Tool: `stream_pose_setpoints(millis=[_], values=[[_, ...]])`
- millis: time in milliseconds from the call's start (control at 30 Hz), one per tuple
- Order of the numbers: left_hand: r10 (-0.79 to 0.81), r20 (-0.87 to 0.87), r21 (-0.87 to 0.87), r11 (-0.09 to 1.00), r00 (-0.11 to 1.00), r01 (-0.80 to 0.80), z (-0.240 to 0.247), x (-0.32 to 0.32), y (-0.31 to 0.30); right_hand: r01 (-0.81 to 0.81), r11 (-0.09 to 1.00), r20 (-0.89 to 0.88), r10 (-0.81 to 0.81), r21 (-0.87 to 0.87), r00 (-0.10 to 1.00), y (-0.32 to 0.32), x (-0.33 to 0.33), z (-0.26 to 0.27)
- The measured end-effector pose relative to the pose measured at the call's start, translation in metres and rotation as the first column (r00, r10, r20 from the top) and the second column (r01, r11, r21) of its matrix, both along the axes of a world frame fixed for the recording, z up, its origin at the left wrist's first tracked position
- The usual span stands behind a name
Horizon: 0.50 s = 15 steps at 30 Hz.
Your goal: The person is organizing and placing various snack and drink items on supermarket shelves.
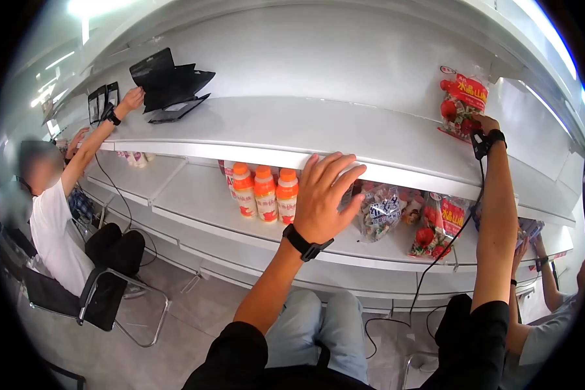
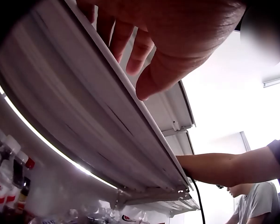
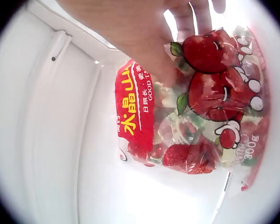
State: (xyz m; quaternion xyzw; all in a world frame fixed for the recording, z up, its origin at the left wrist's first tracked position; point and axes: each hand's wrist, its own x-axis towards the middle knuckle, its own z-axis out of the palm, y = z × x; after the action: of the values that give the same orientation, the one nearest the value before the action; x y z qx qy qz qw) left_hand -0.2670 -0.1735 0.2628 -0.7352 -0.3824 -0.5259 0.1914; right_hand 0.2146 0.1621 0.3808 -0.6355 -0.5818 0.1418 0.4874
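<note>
My left hand [image 1: 326,198] is spread over the front edge of the upper shelf [image 1: 260,154], fingertips at the lip. In the left wrist view that hand [image 2: 177,42] appears above the shelf edge, with nothing in it. On the right part of the same shelf, my right hand [image 1: 487,125] grips the lower right side of a red and clear candy bag [image 1: 465,94], which stands upright. The right wrist view shows the hand [image 3: 140,32] against the bag [image 3: 191,116], with some fingers partly hidden behind it.
Orange-capped bottles [image 1: 265,194], a clear snack bag [image 1: 380,211] and another red bag [image 1: 439,224] sit on the shelf below. Black pouches [image 1: 169,84] stand at the upper left, touched by a seated person [image 1: 65,227]. A cable [image 1: 429,270] hangs beside my right arm. Another person is at the far right.
</note>
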Motion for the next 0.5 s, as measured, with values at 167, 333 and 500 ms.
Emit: stream_pose_setpoints(millis=[167, 333, 500], values=[[-0.020, 0.002, 0.004, 1.000, 1.000, 0.020, -0.001, -0.002, 0.002, -0.125, 0.947, 0.904, -0.234, 0.295, 0.359, 0.064, 0.040, -0.012], [-0.018, -0.023, 0.052, 0.998, 1.000, 0.019, -0.003, -0.003, 0.004, -0.186, 0.981, 0.411, 0.189, -0.048, 0.892, 0.003, -0.002, -0.002], [-0.092, -0.027, -0.017, 0.996, 0.995, 0.091, -0.010, -0.007, -0.009, -0.212, 0.951, 0.156, 0.180, 0.227, 0.971, -0.091, -0.083, 0.006]])
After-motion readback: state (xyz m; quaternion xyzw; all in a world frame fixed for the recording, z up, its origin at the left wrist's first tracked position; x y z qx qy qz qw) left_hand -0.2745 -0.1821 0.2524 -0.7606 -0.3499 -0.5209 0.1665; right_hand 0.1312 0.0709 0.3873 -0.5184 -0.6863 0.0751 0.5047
